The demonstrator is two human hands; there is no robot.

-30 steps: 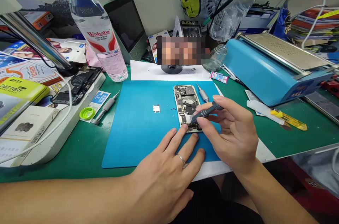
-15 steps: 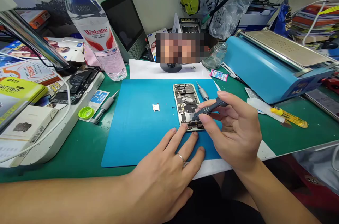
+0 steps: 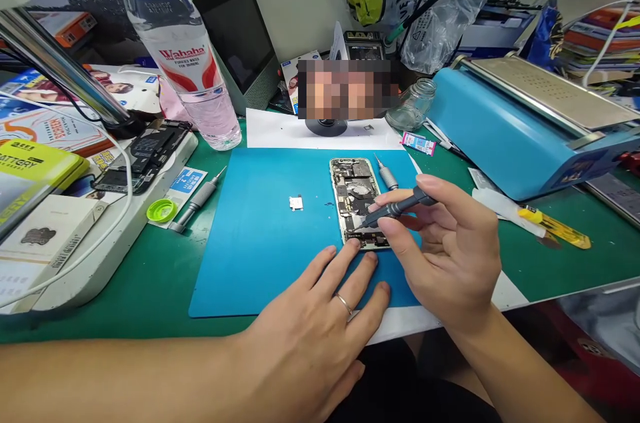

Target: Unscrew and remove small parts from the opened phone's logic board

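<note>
An opened smartphone (image 3: 359,188) with its inner parts bare lies upright-wise on the blue mat (image 3: 245,256). My left hand (image 3: 325,316) lies over the mat with its fingers spread, the fingertips at the phone's lower edge. Pinched between thumb and fingers of my right hand (image 3: 450,246) is a dark grey screwdriver (image 3: 397,208). It slants down to the left, with its tip over the lower part of the phone. A small silvery metal plate (image 3: 296,202) rests left of the phone. Just beyond the phone's right side lies another screwdriver (image 3: 387,176).
At the left stand a water bottle (image 3: 193,70) and a white stand bearing phone parts (image 3: 145,153); a grey screwdriver (image 3: 197,202) and green cap (image 3: 161,210) lie nearby. To the right are a blue machine (image 3: 520,123), a glass jar (image 3: 411,106) and a yellow cutter (image 3: 557,226).
The camera view has shifted slightly, moving the scene a little. Both hands keep their poses at the phone, and the screwdriver stays in my right hand.
</note>
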